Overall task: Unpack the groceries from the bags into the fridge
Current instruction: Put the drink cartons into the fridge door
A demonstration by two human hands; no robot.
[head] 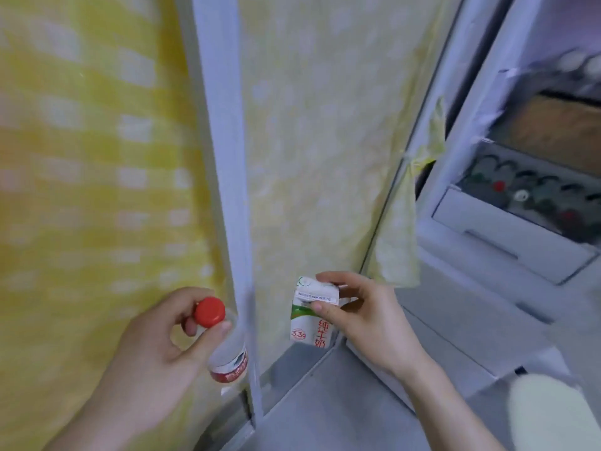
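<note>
Two drinks in two hands, and the open fridge is off to the right.

The right hand [364, 317] pinches a small milk carton [313, 312] near its top, thumb on the front and fingers behind, so the carton hangs straight down with its long side up and down. The left hand [153, 346] has its fingers curled round the neck of a clear bottle [227, 349] just under the red cap [210, 311], and the bottle leans with its bottom end away from the hand. Both drinks are up in the air, in front of the yellow cloth cover [309, 141], not on any shelf yet. The fridge shelves [533, 187] sit up and to the right, with a drawer [507, 236] under them. The carton hand is nearer to them, so I think the carton would go in first, moving up and right. The bottle has farther to go.
</note>
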